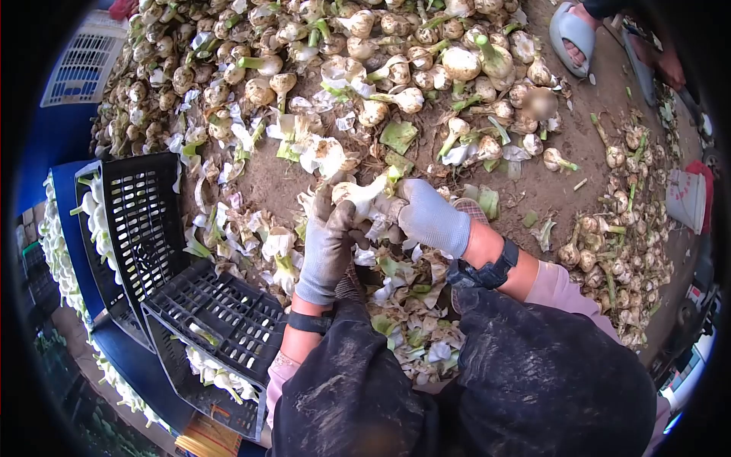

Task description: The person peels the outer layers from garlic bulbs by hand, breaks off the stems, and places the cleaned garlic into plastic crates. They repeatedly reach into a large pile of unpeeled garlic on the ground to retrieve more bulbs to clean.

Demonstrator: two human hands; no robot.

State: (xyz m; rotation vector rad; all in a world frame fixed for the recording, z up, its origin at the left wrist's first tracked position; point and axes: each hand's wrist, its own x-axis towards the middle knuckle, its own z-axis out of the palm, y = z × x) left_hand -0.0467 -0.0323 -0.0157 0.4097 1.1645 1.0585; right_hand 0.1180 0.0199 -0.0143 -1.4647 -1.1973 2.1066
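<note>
Earth floor [552, 196], left hand [329, 247] gripping one garlic bulb [361, 193], right hand [430, 217] beside it, hold unclear, two grey sandals [566, 32].

No text, label, brand, number or sign is standing out legibly anywhere in the frame. Toward the right edge, a white bucket [687, 202] is showing faint reddish marks, too small and blurred to make out as letters. Below it, near the right edge, a small red-and-white patch [694, 294] is appearing among dark shapes, likewise proving unreadable.
</note>
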